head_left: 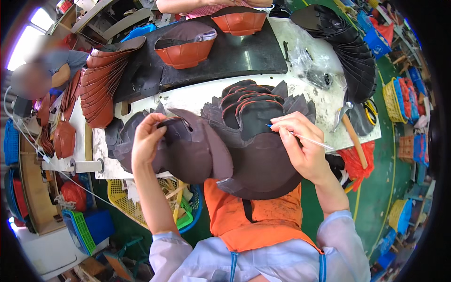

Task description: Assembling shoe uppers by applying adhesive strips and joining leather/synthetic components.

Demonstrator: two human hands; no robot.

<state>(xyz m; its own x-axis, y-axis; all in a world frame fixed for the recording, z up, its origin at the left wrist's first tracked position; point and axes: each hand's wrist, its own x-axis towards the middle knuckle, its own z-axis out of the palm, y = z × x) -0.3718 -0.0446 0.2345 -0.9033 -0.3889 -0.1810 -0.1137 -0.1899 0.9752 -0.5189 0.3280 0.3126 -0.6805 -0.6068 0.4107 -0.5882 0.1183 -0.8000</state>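
My left hand (149,143) pinches the edge of a dark brown leather-like piece (190,152) shaped like a shoe upper. My right hand (300,146) is closed around a slim, pale pen (315,141) with a blue tip. The tip meets or nearly meets the black inner part of a stack of dark shoe uppers (256,113), some with orange edges. Below the pen, a broad dark brown piece (263,162) overhangs the near table edge above my orange apron (256,218). More dark pieces (124,145) lie beside my left hand.
Reddish-brown uppers (185,47) stand on a black board (225,58); another stack (101,89) fans out at left. Black uppers (350,51), a hammer (354,138) and yellow-handled scissors (370,111) lie at right. Another person's arm (195,5) shows opposite. A yellow basket (120,192) stands below.
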